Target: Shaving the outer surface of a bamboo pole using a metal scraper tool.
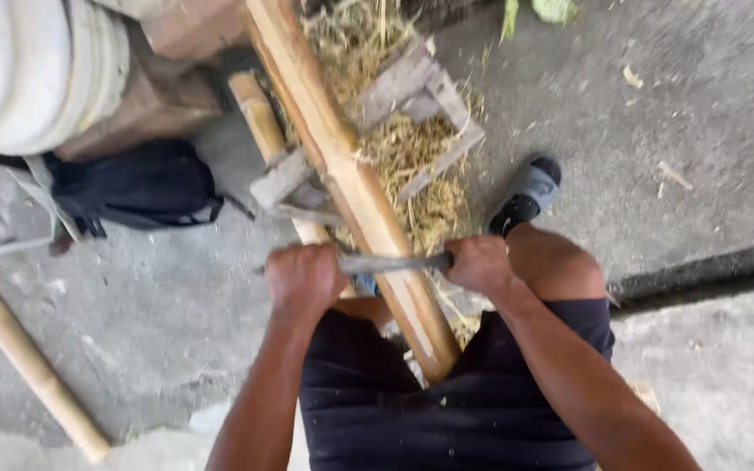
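Drawknife blade (394, 262) lies across the bamboo pole (351, 183), left hand (305, 275) and right hand (479, 264) fisted on its ends.

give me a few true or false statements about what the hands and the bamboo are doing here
1. Both hands, left hand and right hand, grip one dark metal blade laid across the long split tan bamboo plank. True.
2. The plank lies flat on a table. False: it slants over a rough grey wooden stand down to the person's lap.
3. Pale shavings are piled under the plank. True.
4. The black bag hangs from the right hand. False: it lies on the concrete floor, off to the left.
5. A round bamboo pole lies on the floor at left. True.
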